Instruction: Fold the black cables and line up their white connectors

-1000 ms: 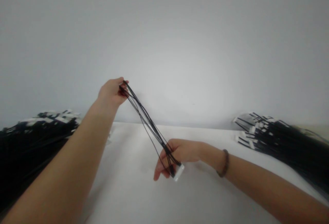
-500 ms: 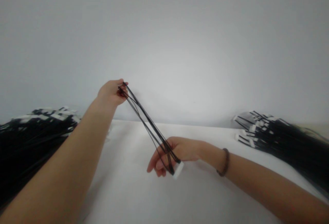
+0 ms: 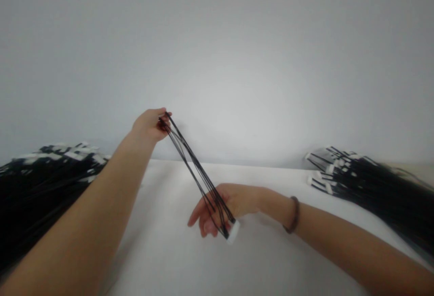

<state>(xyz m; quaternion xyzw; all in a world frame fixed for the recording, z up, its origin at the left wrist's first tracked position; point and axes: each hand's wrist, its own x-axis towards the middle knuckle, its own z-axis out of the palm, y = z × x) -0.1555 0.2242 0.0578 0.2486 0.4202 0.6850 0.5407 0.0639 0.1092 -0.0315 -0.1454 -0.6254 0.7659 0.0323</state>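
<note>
A wire harness (image 3: pixel 190 162) of several thin black wires slants down from left to right, with a white connector (image 3: pixel 233 232) on its lower end. My left hand (image 3: pixel 151 124), raised against the wall, is closed on its upper end, and the fingers hide what is there. Behind the lower wires lies my right hand (image 3: pixel 233 198), palm toward me. Its index finger points out to the left and the others are loosely bent. The wires cross in front of that palm, and the connector hangs just below it. Whether the wires touch the palm I cannot tell.
A large heap of black wire harnesses (image 3: pixel 44 187) with white connectors lies at the left. Another pile of harnesses (image 3: pixel 373 183) lies at the right. Under my hands is a white table surface (image 3: pixel 169 250), with a pale wall (image 3: pixel 217 60) behind it.
My left hand has shifted slightly right and down. My right hand and the connector have moved a little down and left, and the wires look slightly more spread.
</note>
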